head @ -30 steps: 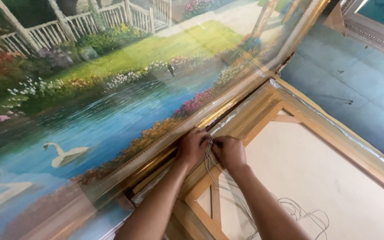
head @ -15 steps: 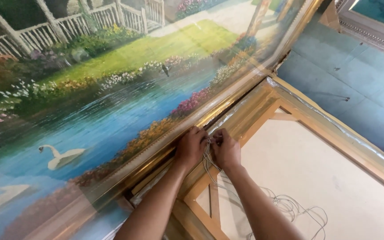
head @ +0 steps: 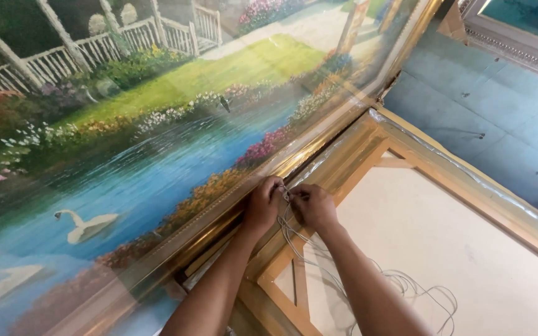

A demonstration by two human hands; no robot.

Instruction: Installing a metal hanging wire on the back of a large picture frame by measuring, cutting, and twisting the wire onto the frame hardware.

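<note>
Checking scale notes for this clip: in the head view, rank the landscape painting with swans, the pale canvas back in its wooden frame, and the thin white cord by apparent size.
1. Landscape painting with swans, largest.
2. Pale canvas back in its wooden frame.
3. Thin white cord, smallest, pinched by left hand and right hand.
The canvas runs off frame, so the top two are unsure.

No packages, labels, signs or screens are being shown in this view.
</note>
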